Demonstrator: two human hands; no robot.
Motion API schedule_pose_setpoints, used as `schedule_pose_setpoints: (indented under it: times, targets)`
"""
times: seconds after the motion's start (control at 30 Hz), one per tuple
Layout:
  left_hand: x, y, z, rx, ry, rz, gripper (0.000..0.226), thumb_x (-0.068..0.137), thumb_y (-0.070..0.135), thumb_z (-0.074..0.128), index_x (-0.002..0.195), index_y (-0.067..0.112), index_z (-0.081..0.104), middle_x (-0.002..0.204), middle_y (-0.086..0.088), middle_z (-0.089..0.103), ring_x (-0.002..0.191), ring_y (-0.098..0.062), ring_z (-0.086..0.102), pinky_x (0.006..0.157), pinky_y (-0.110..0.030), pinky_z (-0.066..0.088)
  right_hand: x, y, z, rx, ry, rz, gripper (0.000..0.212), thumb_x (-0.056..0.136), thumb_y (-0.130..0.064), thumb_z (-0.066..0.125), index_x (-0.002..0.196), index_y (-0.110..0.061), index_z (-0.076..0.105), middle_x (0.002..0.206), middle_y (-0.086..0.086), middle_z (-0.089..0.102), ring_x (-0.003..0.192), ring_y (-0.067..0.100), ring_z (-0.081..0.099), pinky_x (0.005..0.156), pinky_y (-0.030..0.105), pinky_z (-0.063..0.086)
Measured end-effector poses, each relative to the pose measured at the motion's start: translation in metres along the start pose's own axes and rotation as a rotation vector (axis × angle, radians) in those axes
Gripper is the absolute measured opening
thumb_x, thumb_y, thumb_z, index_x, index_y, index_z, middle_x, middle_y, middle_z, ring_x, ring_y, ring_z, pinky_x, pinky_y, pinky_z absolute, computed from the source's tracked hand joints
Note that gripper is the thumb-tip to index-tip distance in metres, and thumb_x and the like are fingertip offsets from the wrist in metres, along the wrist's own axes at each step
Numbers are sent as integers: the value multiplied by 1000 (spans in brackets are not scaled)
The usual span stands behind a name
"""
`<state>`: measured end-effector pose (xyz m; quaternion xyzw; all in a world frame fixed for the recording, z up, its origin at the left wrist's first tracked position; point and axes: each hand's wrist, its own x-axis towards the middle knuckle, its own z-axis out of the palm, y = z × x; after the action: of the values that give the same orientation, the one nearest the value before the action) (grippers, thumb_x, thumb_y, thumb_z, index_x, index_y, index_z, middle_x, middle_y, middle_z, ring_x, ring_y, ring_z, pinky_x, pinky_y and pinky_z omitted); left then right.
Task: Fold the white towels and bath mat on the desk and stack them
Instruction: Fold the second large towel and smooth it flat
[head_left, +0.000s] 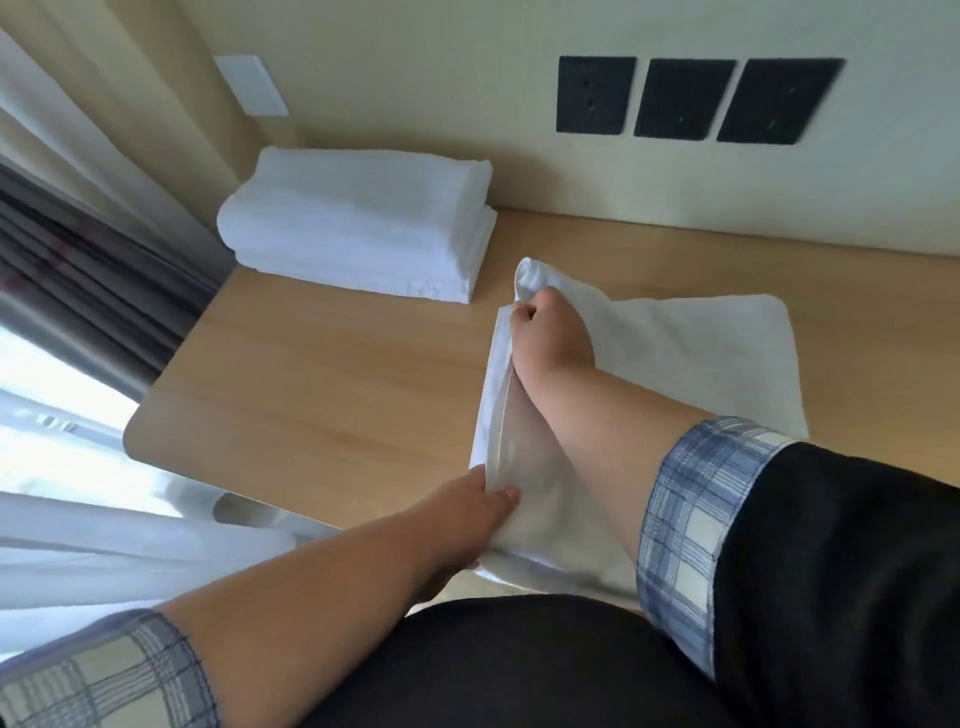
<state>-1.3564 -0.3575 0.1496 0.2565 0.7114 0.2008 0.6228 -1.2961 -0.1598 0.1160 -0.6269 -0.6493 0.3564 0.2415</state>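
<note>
A white towel (691, 358) lies spread on the wooden desk (322, 374) in front of me, its left edge lifted off the surface. My right hand (550, 338) grips the far corner of that raised edge, fingers curled round the cloth. My left hand (483, 499) pinches the near corner of the same edge at the desk's front. A stack of folded white towels (358, 228) sits at the desk's back left corner, against the wall.
Three black wall sockets (691, 98) sit above the desk's back edge. Curtains (88, 270) hang at the left beside a bright window. The desk's rounded left corner is close to the curtains.
</note>
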Motion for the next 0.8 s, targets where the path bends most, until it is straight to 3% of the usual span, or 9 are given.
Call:
schedule_pose_setpoints:
  times: [0.07, 0.17, 0.27, 0.37, 0.47, 0.53, 0.6, 0.63, 0.8]
  targets:
    - [14, -15, -12, 6, 19, -103, 23, 103, 33, 47, 123, 30, 59, 122, -7, 67, 96, -22, 62, 71, -32, 52, 2, 10, 16, -136, -98, 2, 23, 102, -36, 45, 92, -17, 54, 82, -2, 60, 82, 23, 56, 72, 32, 42]
    - [30, -27, -23, 88, 50, -188, 23, 100, 19, 47, 116, 25, 62, 105, -3, 71, 83, -19, 65, 74, -31, 55, 2, 16, 25, -249, -288, -44, 24, 102, -32, 46, 115, -24, 64, 107, -3, 68, 97, 24, 64, 87, 35, 52]
    - [38, -25, -26, 171, 186, -220, 35, 93, 10, 53, 128, 16, 50, 105, -6, 65, 82, -22, 61, 77, -34, 54, 2, 20, 11, 40, -435, -20, 36, 102, -27, 49, 136, -28, 58, 127, -8, 64, 105, 18, 65, 76, 26, 52]
    - [36, -8, -21, 329, 360, -79, 37, 92, 20, 56, 126, 27, 44, 101, -3, 63, 71, -18, 61, 59, -31, 54, 0, 44, -35, 75, -174, -84, 27, 98, -22, 52, 119, -30, 67, 114, -11, 68, 101, 13, 66, 70, 14, 46]
    - [37, 19, 2, 460, 178, 208, 19, 97, 30, 51, 114, 39, 53, 87, 9, 64, 49, -3, 57, 40, -17, 41, 0, 92, -94, -286, -14, -178, 28, 92, -16, 53, 112, -22, 72, 116, 3, 68, 109, 26, 62, 92, 34, 49]
    - [42, 29, 25, 586, -32, 302, 27, 100, 35, 49, 126, 43, 55, 110, 10, 64, 71, 5, 63, 58, -17, 51, -6, 123, -121, -543, -224, -178, 36, 95, -21, 52, 128, -26, 66, 137, 6, 57, 128, 29, 49, 108, 41, 40]
    - [52, 29, 49, 842, -99, 318, 48, 102, 44, 46, 149, 41, 37, 145, -2, 47, 122, -14, 55, 97, -35, 51, -16, 145, -136, -667, -422, -143, 48, 100, -32, 46, 148, -33, 44, 158, 0, 33, 143, 27, 29, 117, 40, 26]
    - [57, 29, 61, 975, -55, 293, 57, 102, 50, 42, 155, 38, 25, 153, -7, 35, 136, -26, 41, 107, -45, 44, -18, 151, -140, -687, -462, -128, 52, 102, -36, 43, 154, -34, 34, 163, -3, 23, 147, 26, 21, 119, 41, 22]
    - [77, 52, 93, 1187, 157, 138, 83, 92, 74, 28, 158, 30, 3, 162, -14, 11, 147, -40, 18, 114, -59, 24, -28, 155, -155, -722, -499, -13, 61, 104, -32, 34, 161, -22, 13, 168, 2, 8, 154, 20, 7, 124, 38, 9]
